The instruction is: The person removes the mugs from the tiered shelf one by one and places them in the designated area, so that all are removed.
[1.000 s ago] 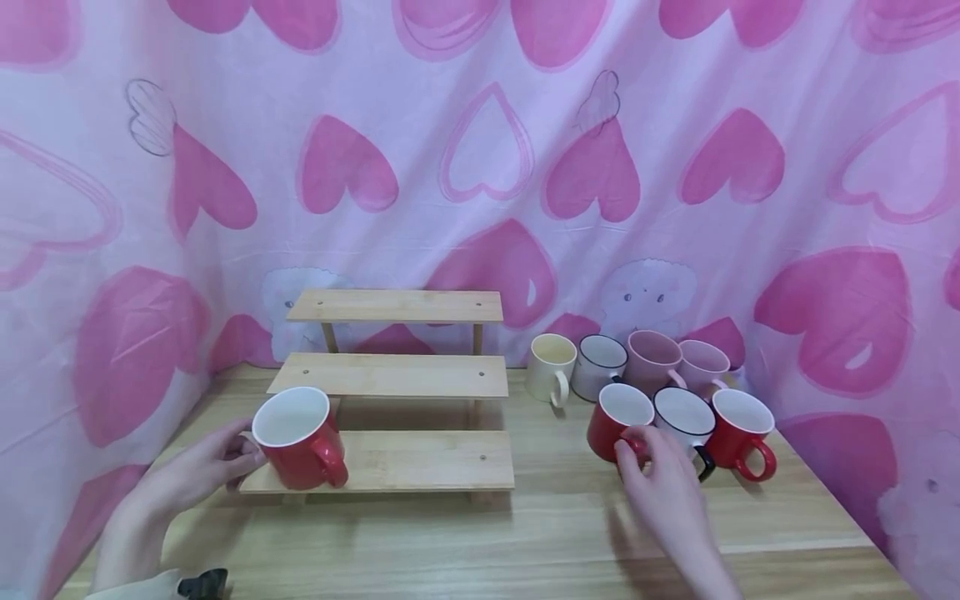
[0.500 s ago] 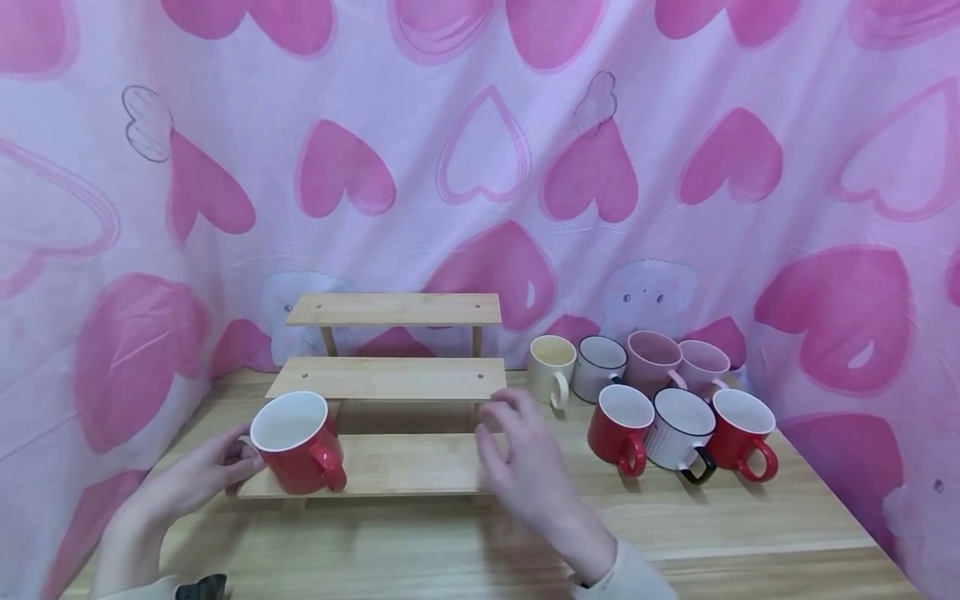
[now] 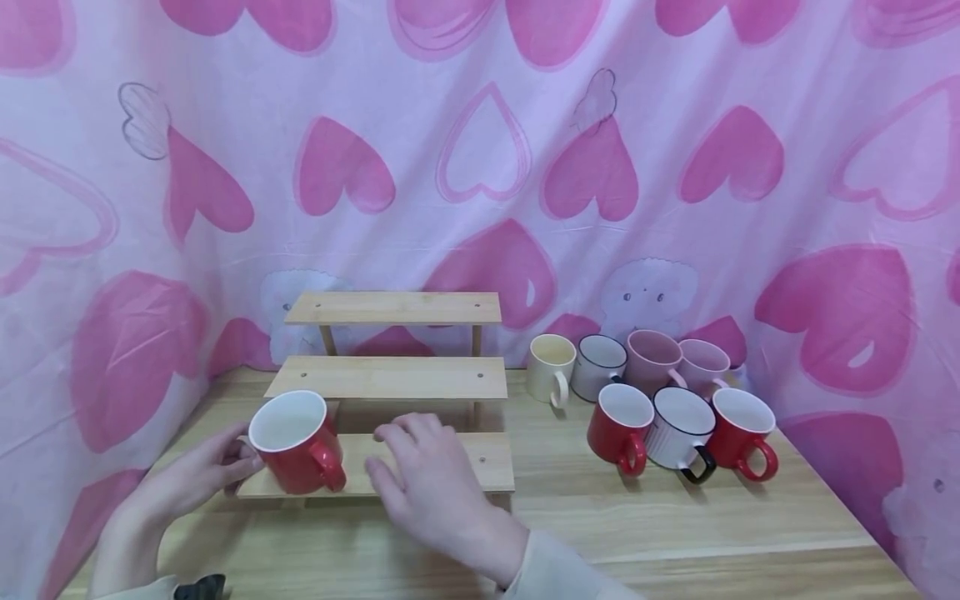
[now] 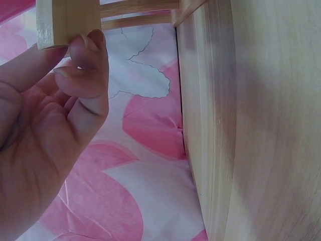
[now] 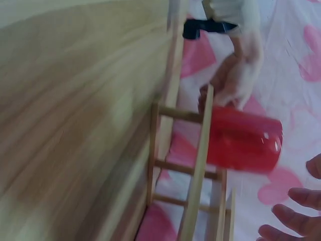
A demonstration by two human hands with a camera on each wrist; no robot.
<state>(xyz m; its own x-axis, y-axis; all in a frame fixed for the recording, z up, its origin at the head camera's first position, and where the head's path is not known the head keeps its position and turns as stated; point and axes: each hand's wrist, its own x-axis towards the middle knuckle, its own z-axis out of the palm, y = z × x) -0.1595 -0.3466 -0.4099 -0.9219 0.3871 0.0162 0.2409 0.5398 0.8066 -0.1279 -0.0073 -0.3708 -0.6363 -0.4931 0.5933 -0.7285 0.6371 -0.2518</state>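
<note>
A red mug (image 3: 300, 462) with a white inside stands upright at the left end of the lowest board of a three-step wooden shelf (image 3: 386, 379). Its handle points toward the front right. My left hand (image 3: 191, 475) is at that end; in the left wrist view, its thumb and fingers pinch the end of a shelf board (image 4: 70, 22). Over the lowest board, right of the mug, hovers my right hand (image 3: 438, 479), its fingers loosely bent and holding nothing. In the right wrist view, its fingers (image 5: 293, 218) are apart from the red mug (image 5: 243, 140).
On the table's right stand several mugs. Two red mugs (image 3: 609, 437) flank a white mug (image 3: 666, 440) with a black handle. Behind are a cream mug (image 3: 546, 379), a black-rimmed white mug (image 3: 596, 382) and two pink mugs (image 3: 648, 371). A heart-patterned curtain (image 3: 480, 267) hangs behind.
My right hand has let go of the left-hand red mug in the right group and travelled left over the shelf's lowest board. The left hand stays at the shelf end.
</note>
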